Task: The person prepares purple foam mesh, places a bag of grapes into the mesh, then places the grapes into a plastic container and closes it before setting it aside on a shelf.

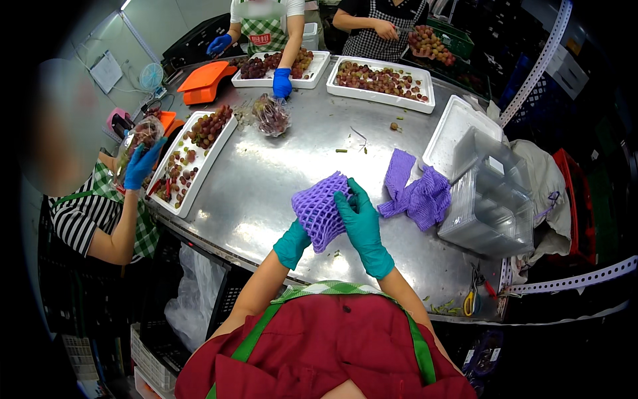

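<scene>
A purple foam net sleeve is held up over the near part of the metal table. My right hand, in a teal glove, pinches its upper right edge, thumb on the near side. My left hand, gloved alike, reaches into or behind the sleeve from the lower left; its fingers are hidden by the netting. The sleeve is spread wide, and I cannot tell whether anything else is inside it. To the right of my right hand, more purple foam nets lie in a loose heap on the table.
Clear plastic boxes stand stacked at right, by a white tray. Yellow-handled scissors lie near the front edge. Grape trays line the far side; a bagged grape bunch sits nearer. Co-workers stand left and opposite, one holding grapes.
</scene>
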`<state>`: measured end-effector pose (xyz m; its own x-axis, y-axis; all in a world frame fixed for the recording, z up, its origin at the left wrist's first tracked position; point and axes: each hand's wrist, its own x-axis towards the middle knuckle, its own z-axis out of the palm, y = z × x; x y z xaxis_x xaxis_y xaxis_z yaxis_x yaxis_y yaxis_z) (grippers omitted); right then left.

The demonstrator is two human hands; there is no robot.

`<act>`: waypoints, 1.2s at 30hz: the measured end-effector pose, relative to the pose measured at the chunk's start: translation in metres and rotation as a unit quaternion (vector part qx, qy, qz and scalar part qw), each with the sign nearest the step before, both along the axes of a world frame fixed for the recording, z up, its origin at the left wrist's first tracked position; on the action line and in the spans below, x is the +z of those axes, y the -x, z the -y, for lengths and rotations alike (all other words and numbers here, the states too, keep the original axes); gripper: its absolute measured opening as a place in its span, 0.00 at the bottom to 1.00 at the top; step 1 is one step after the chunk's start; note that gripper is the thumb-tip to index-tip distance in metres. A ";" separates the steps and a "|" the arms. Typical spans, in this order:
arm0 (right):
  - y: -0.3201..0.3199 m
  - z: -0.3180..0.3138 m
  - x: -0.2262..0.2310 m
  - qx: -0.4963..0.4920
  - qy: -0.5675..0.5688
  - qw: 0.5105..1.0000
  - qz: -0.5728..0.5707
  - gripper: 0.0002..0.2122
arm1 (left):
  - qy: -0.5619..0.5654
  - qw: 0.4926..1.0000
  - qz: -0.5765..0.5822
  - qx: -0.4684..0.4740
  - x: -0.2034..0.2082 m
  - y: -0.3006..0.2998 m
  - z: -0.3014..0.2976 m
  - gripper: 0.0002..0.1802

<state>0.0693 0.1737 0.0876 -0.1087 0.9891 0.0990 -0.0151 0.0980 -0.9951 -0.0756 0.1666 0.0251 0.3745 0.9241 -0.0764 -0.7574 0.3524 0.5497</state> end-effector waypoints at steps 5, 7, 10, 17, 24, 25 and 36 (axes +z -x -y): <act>0.000 -0.002 0.006 0.032 -0.069 0.996 -0.056 0.21 | 0.010 0.985 -0.171 -0.004 0.005 -0.004 0.007 0.27; -0.002 -0.003 0.006 0.075 -0.033 0.990 -0.118 0.20 | 0.015 0.971 -0.239 -0.003 0.006 -0.004 0.012 0.28; -0.013 -0.008 -0.002 0.096 -0.043 0.989 -0.100 0.18 | -0.205 0.854 -0.476 -0.038 -0.011 0.014 0.008 0.31; -0.011 0.012 -0.014 0.144 0.077 0.986 0.014 0.25 | -0.310 0.797 -0.518 0.027 0.017 0.000 0.010 0.37; -0.015 0.000 -0.012 0.113 0.084 0.983 -0.120 0.27 | -0.237 0.819 -0.522 -0.027 -0.002 -0.002 0.009 0.34; -0.014 0.000 -0.013 0.085 0.059 0.984 -0.148 0.27 | -0.171 0.854 -0.490 -0.040 -0.006 0.000 0.009 0.32; -0.004 0.007 0.003 0.138 -0.055 0.986 0.070 0.26 | -0.165 0.831 -0.463 -0.261 0.006 -0.004 0.044 0.28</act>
<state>0.0735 0.1665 0.0905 -0.3921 0.9042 0.1694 0.0806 0.2172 -0.9728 -0.0713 0.1226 0.0307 0.6526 0.6820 -0.3301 0.2532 0.2143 0.9434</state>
